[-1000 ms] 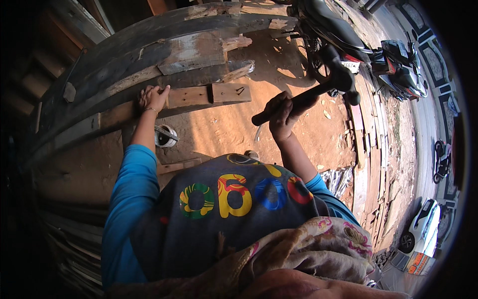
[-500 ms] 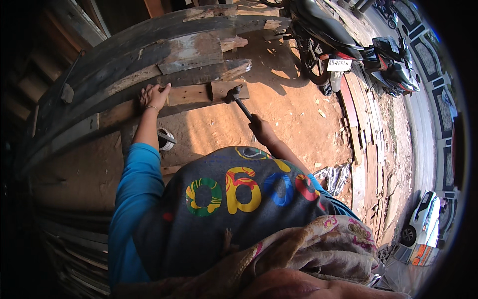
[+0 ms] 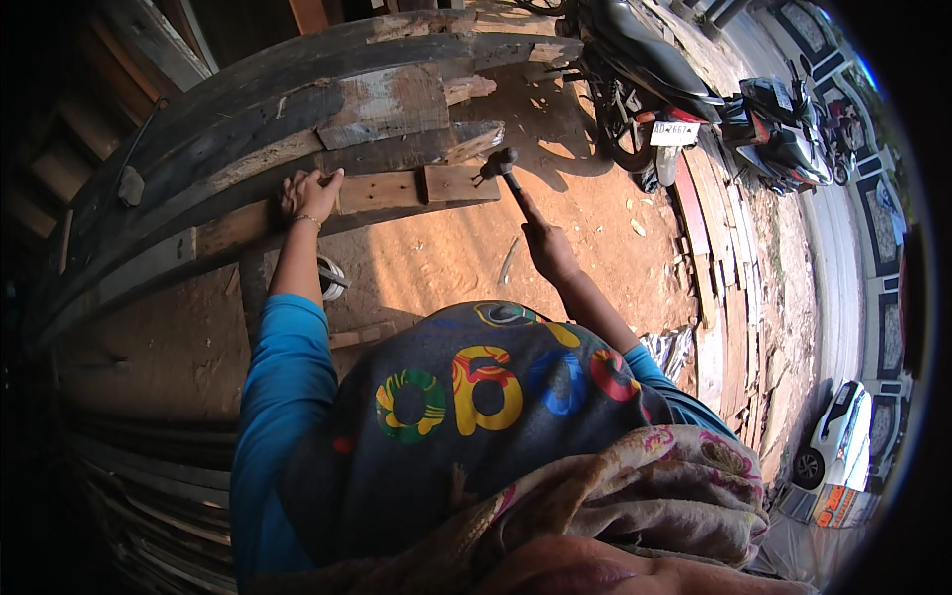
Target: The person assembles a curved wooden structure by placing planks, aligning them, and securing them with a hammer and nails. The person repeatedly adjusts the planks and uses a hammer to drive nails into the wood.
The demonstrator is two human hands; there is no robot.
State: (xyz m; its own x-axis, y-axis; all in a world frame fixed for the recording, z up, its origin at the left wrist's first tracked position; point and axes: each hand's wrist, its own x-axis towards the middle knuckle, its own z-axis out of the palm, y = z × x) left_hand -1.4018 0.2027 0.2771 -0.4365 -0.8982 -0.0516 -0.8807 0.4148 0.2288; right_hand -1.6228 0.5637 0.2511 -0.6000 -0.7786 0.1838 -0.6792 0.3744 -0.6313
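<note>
My right hand point(image 3: 551, 250) is wrapped round the handle of a claw hammer point(image 3: 523, 201). The hammer's dark head is raised just past the right end of a long wooden plank point(image 3: 382, 191). At that end a short wooden block point(image 3: 458, 184) lies across the plank's top. My left hand point(image 3: 308, 195) grips the plank further left, fingers bent over it and thumb pointing right. Whether a nail stands in the block is too small to tell.
Weathered boards point(image 3: 387, 104) lie stacked beyond the plank. A small white bucket point(image 3: 333, 279) stands on the dirt near my left forearm. Motorcycles point(image 3: 650, 59) are parked at the far right, beside a long pile of planks point(image 3: 739, 317). A stone point(image 3: 131, 185) sits at the left.
My right hand and the hammer have moved to the right; the hammer head has lifted off the block and swung past its end. My left hand stays on the plank.
</note>
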